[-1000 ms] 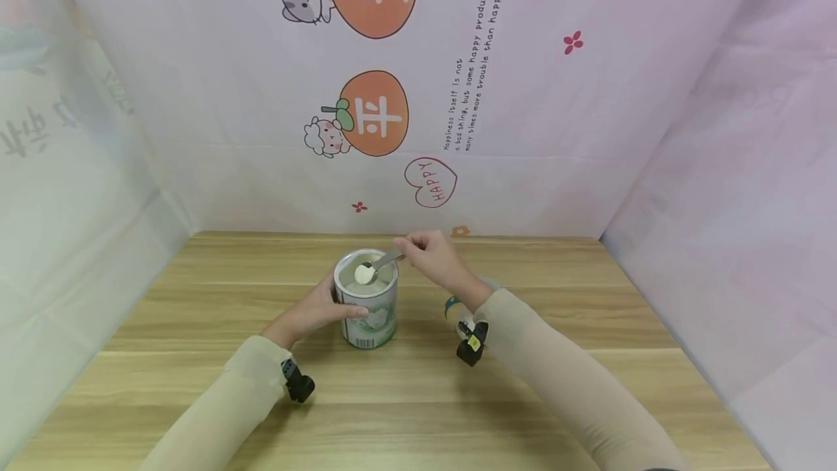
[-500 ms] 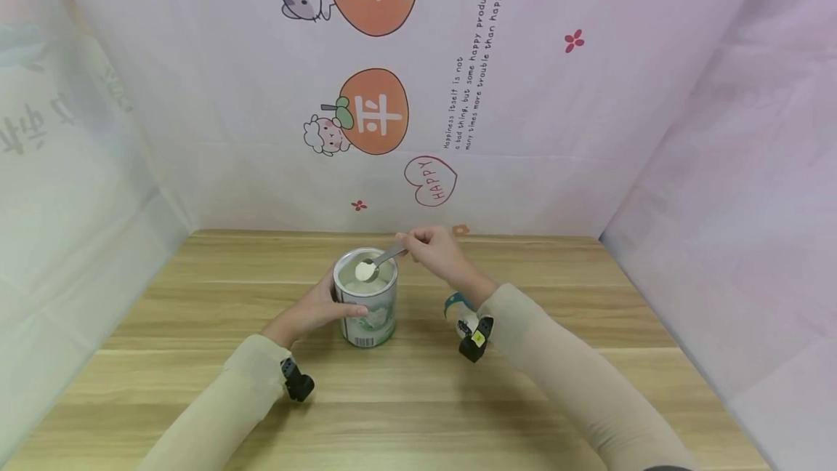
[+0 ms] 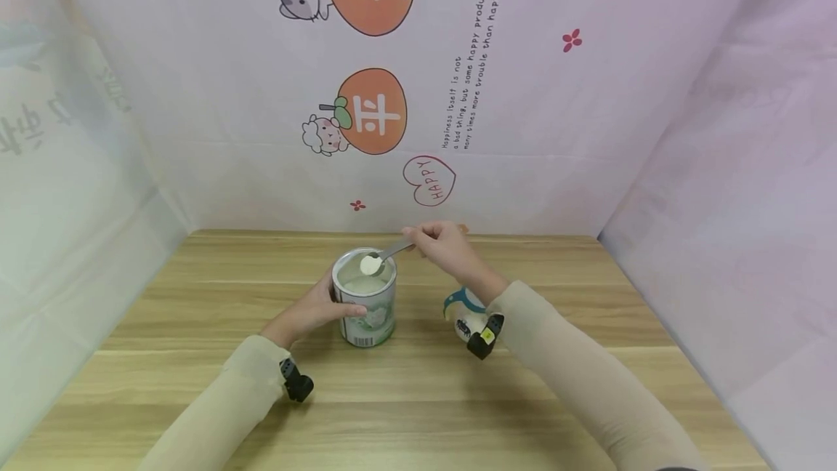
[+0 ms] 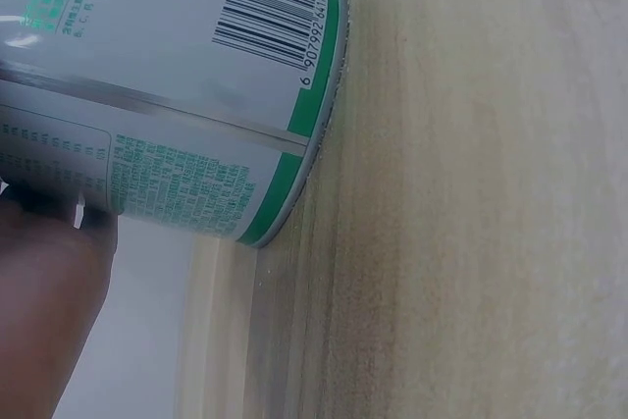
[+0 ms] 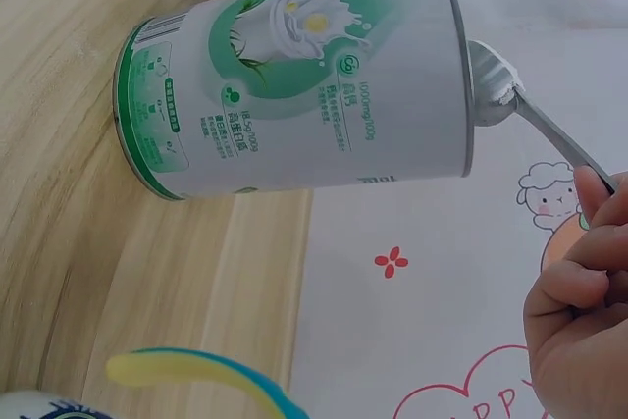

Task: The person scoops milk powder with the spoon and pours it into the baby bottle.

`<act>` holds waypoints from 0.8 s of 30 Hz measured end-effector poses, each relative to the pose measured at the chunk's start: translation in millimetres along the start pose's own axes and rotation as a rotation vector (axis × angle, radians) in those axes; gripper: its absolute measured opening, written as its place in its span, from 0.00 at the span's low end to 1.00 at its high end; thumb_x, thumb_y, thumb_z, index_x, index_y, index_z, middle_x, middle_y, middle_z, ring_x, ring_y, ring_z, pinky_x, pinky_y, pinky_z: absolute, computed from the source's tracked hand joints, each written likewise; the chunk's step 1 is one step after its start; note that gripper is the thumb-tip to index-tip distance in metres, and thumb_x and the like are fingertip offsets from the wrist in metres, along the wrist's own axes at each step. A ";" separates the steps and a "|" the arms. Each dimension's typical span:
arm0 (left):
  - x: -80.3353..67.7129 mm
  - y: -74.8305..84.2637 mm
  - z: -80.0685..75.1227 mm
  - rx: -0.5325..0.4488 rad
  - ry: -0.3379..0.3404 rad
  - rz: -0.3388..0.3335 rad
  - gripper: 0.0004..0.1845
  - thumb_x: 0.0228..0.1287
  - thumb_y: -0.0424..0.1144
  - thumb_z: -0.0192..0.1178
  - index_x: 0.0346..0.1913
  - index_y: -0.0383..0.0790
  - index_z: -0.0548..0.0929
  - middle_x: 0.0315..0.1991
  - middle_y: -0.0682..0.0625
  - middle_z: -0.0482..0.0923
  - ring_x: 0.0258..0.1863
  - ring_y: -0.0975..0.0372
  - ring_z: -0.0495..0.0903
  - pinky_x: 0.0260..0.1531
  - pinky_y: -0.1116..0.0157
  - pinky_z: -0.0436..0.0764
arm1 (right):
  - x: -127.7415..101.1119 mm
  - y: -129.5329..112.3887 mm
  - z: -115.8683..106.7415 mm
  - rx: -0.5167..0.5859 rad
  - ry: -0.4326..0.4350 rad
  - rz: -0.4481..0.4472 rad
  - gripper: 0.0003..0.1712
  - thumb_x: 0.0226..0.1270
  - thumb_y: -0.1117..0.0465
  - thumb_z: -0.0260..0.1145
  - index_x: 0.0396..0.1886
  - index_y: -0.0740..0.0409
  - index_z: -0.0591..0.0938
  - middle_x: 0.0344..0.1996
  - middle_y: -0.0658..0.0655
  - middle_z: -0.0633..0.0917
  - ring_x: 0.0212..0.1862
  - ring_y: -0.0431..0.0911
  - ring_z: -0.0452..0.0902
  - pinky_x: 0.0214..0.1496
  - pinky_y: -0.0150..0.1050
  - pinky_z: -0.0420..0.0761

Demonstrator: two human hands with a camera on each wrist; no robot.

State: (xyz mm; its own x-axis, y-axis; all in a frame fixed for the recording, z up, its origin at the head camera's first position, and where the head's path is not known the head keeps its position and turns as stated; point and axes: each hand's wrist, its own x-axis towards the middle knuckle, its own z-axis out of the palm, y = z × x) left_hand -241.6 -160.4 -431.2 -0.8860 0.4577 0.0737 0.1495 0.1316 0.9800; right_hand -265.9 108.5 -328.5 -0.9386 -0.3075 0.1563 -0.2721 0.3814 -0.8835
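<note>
Head view: left hand (image 3: pixel 312 309) wraps the powder can (image 3: pixel 364 307) at tabletop (image 3: pixel 196 325) centre; right hand (image 3: pixel 445 249) pinches a heaped spoon (image 3: pixel 381 259) over its rim, a cup (image 3: pixel 466 311) at the can's 3 o'clock. Left wrist alone shows the barcode (image 4: pixel 273 25). Right wrist alone shows the milk-splash label (image 5: pixel 294 31). Cartoon-printed sheets wall the room.

Tin (image 4: pixel 167 95): top and rim cut off by the left wrist view's edge; small print on its label too fine to read. Left hand (image 4: pixel 44 311): only a blurred patch beside the tin. Cup (image 5: pixel 147 385): cropped below the tin, blurred, contents unseen. Right hand (image 5: pixel 579 331): cut off right of the tin.
</note>
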 end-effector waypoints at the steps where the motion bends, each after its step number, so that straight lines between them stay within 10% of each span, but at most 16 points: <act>1: 0.0 -0.6 -0.4 0.001 0.002 0.000 0.57 0.54 0.41 0.77 0.79 0.51 0.49 0.71 0.41 0.62 0.71 0.46 0.60 0.69 0.40 0.56 | -0.3 0.1 -1.3 0.003 0.001 0.003 0.22 0.74 0.46 0.62 0.31 0.59 0.87 0.17 0.49 0.71 0.19 0.41 0.57 0.19 0.32 0.57; 24: -0.8 -0.5 -0.8 0.011 -0.009 0.002 0.56 0.56 0.41 0.76 0.79 0.52 0.47 0.70 0.39 0.63 0.70 0.45 0.62 0.69 0.40 0.57 | -16.8 7.5 -43.4 0.020 0.029 0.061 0.27 0.74 0.43 0.61 0.38 0.64 0.85 0.15 0.49 0.69 0.20 0.42 0.59 0.25 0.33 0.63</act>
State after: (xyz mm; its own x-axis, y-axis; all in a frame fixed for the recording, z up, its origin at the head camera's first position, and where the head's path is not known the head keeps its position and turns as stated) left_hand -241.4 -161.5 -431.6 -0.8816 0.4661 0.0744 0.1564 0.1398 0.9777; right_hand -261.4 154.3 -318.6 -0.9590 -0.2592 0.1144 -0.2104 0.3812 -0.9002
